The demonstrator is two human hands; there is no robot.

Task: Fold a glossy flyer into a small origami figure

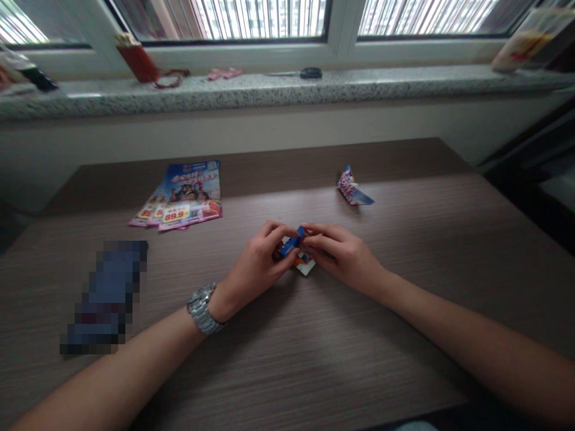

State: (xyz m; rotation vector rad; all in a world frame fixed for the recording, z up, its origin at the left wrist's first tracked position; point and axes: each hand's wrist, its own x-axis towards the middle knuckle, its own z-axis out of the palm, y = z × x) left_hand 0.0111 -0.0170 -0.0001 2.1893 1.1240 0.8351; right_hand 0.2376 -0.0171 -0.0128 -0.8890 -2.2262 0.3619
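Observation:
A small folded piece of printed paper (306,266), blue, orange and white, is held low over the middle of the wooden table (341,353). My left hand (265,257), with a metal watch on its wrist, pinches it from the left between thumb and fingers. From the right, the fingers of my right hand (344,254) close on its other side. Fingers cover part of the paper, so its full shape is hidden. Beyond my right hand stands another folded paper piece (353,190) in similar print.
A fanned stack of printed flyers (193,194) lies at the back left. Nearer, a blurred-out dark phone-like object (108,296) lies beside my left forearm. The granite sill (251,91) carries a red pouch (138,61), a pink item (224,73) and a dark-handled tool (309,73).

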